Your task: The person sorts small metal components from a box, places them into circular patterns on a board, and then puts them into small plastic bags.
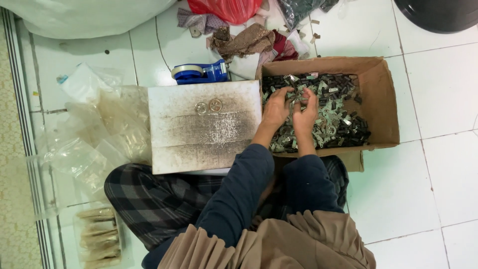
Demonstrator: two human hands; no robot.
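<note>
Head view looks straight down on a person seated on a tiled floor (423, 189), legs crossed in checked trousers, both arms in dark blue sleeves reaching forward into an open cardboard box (383, 99). The box is filled with a heap of small metal parts (338, 117), some pale and some dark. The left hand (277, 107) lies on the heap near the box's left wall, fingers curled into the parts; whether it grips any cannot be told. The right hand (305, 110) is just beside it, fingers bent and pinched at the parts between the two hands; what it holds, if anything, is too small to tell.

Left of the box, touching it, lies a stained white board (199, 144) with two small round metal pieces (208, 106) near its far edge. A blue tape dispenser (201, 73) sits just behind the board. Clear plastic bags (99, 129) are strewn to the left, and cloth scraps (244, 42) lie beyond the box.
</note>
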